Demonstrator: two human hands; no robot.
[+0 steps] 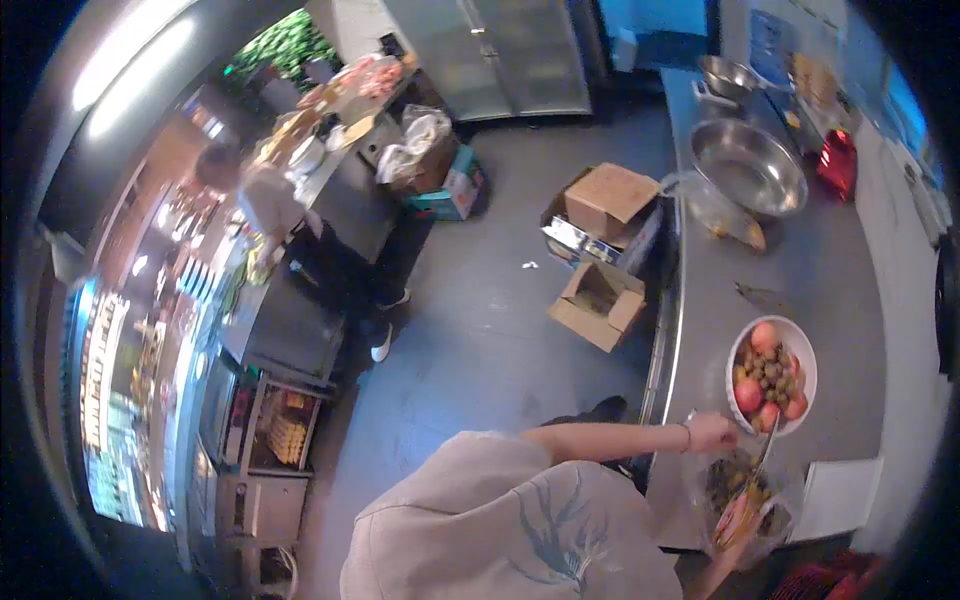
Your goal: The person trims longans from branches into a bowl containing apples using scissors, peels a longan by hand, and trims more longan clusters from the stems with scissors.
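My left hand (712,432) is over the near edge of a clear plastic bag, just beside a white bowl. Its fingers look drawn together; whatever may be in them is too small to make out. Inside the bag (790,497) are dark grapes (727,480). At the bag's lower side, my right hand (738,535) is partly hidden and closed around what look like scissors (768,440), their long thin blades pointing toward the bowl. The white bowl (733,402) holds grapes (768,375) and several reddish round fruits (747,393).
A white board (840,497) lies right of the bag. Further along the counter (700,300) are a large steel basin (750,165), a smaller steel bowl (728,78) and a red packet (838,165). Cardboard boxes (600,305) stand on the floor. Another person (275,210) works at the opposite counter.
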